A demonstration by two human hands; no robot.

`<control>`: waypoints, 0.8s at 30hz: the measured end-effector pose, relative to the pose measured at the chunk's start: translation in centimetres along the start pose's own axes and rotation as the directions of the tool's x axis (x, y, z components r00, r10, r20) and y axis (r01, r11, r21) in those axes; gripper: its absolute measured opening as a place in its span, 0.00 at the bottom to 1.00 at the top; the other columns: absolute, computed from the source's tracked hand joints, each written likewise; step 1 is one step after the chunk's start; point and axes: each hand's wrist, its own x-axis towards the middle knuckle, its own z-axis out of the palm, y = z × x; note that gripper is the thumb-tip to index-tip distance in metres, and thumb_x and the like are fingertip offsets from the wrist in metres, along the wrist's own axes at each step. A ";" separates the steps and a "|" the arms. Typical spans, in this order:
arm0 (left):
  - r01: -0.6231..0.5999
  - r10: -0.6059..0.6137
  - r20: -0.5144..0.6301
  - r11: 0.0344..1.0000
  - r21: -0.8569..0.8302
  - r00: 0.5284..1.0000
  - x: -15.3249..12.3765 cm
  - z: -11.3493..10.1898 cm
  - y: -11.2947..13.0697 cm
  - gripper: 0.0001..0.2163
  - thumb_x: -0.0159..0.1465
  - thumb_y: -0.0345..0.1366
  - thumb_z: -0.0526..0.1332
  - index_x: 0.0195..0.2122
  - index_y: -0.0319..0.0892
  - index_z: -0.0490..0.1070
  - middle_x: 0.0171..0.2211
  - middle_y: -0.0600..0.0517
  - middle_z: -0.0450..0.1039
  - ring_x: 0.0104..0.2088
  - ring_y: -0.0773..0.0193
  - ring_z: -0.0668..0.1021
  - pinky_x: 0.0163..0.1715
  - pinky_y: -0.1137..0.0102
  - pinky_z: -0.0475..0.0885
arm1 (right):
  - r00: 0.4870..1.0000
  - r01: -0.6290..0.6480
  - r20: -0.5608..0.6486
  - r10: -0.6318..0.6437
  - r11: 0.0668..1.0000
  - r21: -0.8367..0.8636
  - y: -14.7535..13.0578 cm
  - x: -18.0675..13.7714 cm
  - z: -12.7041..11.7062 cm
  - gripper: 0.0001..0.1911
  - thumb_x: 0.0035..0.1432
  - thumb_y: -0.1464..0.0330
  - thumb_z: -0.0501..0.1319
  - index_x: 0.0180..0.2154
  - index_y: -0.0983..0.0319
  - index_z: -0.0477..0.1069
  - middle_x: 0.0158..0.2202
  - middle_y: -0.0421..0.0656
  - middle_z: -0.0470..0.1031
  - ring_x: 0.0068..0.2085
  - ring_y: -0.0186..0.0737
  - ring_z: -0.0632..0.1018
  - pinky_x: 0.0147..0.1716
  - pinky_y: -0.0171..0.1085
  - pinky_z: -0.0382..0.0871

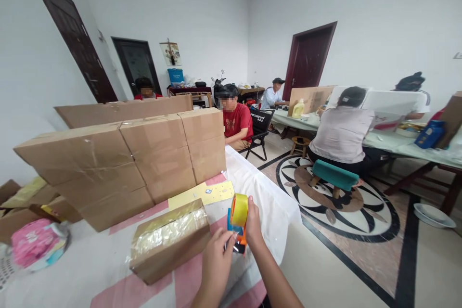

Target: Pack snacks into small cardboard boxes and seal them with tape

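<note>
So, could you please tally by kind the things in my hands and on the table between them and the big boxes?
tape dispenser: 1
taped box: 1
yellow sheet: 1
Total: 3

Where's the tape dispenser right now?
Head view, lower centre: the tape dispenser is held between the left hand and right hand, just right of the taped box.

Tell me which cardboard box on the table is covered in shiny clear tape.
The small box lying flat just left of the tape dispenser, nearest the left hand. Its top glints with clear tape; the bigger boxes behind it are dull brown.
</note>
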 end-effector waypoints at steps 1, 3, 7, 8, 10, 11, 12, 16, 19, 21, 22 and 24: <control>-0.011 0.012 -0.019 1.000 0.015 1.000 0.1 -0.1 0.1 0.19 0.70 0.47 0.51 0.32 0.43 0.77 0.37 0.46 0.75 0.38 0.54 0.78 0.39 0.64 0.69 | 1.000 0.005 0.009 -0.005 1.000 -0.002 -0.2 0.0 0.2 0.30 0.56 0.39 0.59 0.25 0.58 0.66 0.22 0.37 0.68 0.25 0.38 0.70 0.24 0.36 0.65; -0.031 0.032 -0.055 0.999 0.011 0.998 0.2 -0.2 0.3 0.19 0.70 0.46 0.51 0.34 0.43 0.77 0.40 0.45 0.76 0.41 0.54 0.78 0.42 0.65 0.69 | 0.998 0.033 0.045 -0.033 0.999 0.006 -0.4 0.2 0.7 0.28 0.57 0.41 0.61 0.26 0.58 0.65 0.22 0.36 0.66 0.24 0.37 0.68 0.24 0.36 0.63; 0.085 -0.084 0.022 0.995 -0.049 0.996 -0.1 -0.2 -0.1 0.20 0.70 0.47 0.50 0.34 0.43 0.77 0.27 0.50 0.75 0.30 0.59 0.77 0.32 0.69 0.65 | 0.989 0.066 0.126 -0.073 0.996 0.058 0.0 1.2 1.4 0.27 0.58 0.42 0.62 0.27 0.59 0.66 0.20 0.35 0.65 0.22 0.36 0.67 0.21 0.35 0.61; 0.122 -0.119 0.049 0.990 -0.072 0.992 -0.3 -0.2 -0.5 0.20 0.70 0.48 0.50 0.34 0.43 0.77 0.24 0.52 0.73 0.27 0.60 0.76 0.30 0.70 0.63 | 0.988 0.053 0.139 -0.062 0.996 0.069 0.2 1.6 1.5 0.27 0.57 0.42 0.62 0.27 0.59 0.67 0.21 0.36 0.67 0.22 0.36 0.68 0.21 0.35 0.62; 0.153 -0.144 0.073 0.980 -0.128 0.987 -0.8 0.1 -1.5 0.20 0.70 0.48 0.51 0.34 0.43 0.77 0.21 0.53 0.70 0.25 0.61 0.74 0.28 0.71 0.62 | 0.989 -0.001 0.150 -0.016 0.994 0.114 0.4 2.3 1.7 0.28 0.56 0.42 0.63 0.28 0.60 0.68 0.21 0.36 0.69 0.22 0.36 0.70 0.22 0.35 0.64; 0.153 -0.143 0.078 0.976 -0.156 0.987 -1.1 0.3 -2.1 0.19 0.70 0.48 0.51 0.34 0.42 0.77 0.21 0.54 0.69 0.25 0.62 0.74 0.28 0.72 0.62 | 0.988 -0.044 0.152 0.020 0.986 0.158 0.4 2.7 1.7 0.27 0.55 0.42 0.65 0.29 0.60 0.69 0.21 0.36 0.70 0.22 0.36 0.71 0.23 0.35 0.66; 0.154 -0.141 0.086 0.972 -0.179 0.986 -1.5 0.5 -2.7 0.19 0.70 0.48 0.51 0.34 0.42 0.76 0.22 0.54 0.70 0.25 0.62 0.74 0.28 0.72 0.62 | 0.986 -0.092 0.152 0.061 0.973 0.210 0.4 2.9 1.8 0.27 0.54 0.43 0.66 0.29 0.61 0.70 0.22 0.37 0.71 0.23 0.37 0.73 0.23 0.35 0.68; 0.176 -0.159 0.101 0.967 -0.186 0.982 -2.4 1.2 -4.9 0.19 0.70 0.48 0.51 0.30 0.42 0.73 0.21 0.53 0.70 0.25 0.63 0.74 0.27 0.72 0.61 | 0.971 -0.225 0.156 0.180 0.911 0.347 0.1 3.0 2.0 0.25 0.49 0.48 0.72 0.34 0.62 0.74 0.25 0.39 0.76 0.26 0.40 0.78 0.27 0.36 0.73; 0.180 -0.168 0.094 0.974 -0.140 0.981 -2.3 1.5 -6.3 0.20 0.70 0.48 0.50 0.29 0.42 0.73 0.21 0.52 0.73 0.26 0.62 0.76 0.28 0.72 0.62 | 0.966 -0.237 0.186 0.182 0.911 0.338 -0.3 2.1 1.6 0.25 0.47 0.50 0.74 0.36 0.63 0.75 0.27 0.41 0.79 0.26 0.41 0.79 0.26 0.36 0.74; 0.157 -0.147 0.109 0.983 -0.095 0.983 -2.3 1.7 -7.0 0.20 0.70 0.48 0.49 0.29 0.43 0.74 0.22 0.51 0.75 0.26 0.61 0.77 0.28 0.71 0.64 | 0.961 -0.251 0.197 0.191 0.905 0.344 -0.5 1.2 1.1 0.26 0.46 0.49 0.74 0.35 0.63 0.76 0.27 0.42 0.79 0.27 0.42 0.79 0.27 0.36 0.74; 0.130 -0.122 0.122 0.989 -0.065 0.985 -2.4 1.8 -7.2 0.21 0.70 0.48 0.49 0.27 0.44 0.73 0.22 0.51 0.75 0.26 0.61 0.78 0.29 0.70 0.65 | 0.959 -0.262 0.198 0.202 0.897 0.355 -0.5 0.7 0.6 0.25 0.46 0.49 0.74 0.35 0.63 0.76 0.27 0.42 0.79 0.28 0.42 0.80 0.27 0.36 0.75; 0.067 -0.067 0.143 0.998 0.000 0.988 -3.0 1.8 -7.3 0.21 0.69 0.48 0.51 0.24 0.45 0.72 0.23 0.49 0.76 0.28 0.59 0.79 0.31 0.68 0.69 | 0.956 -0.283 0.180 0.230 0.883 0.375 -0.3 -0.2 -0.8 0.25 0.46 0.48 0.74 0.34 0.61 0.76 0.28 0.41 0.79 0.30 0.44 0.81 0.29 0.38 0.76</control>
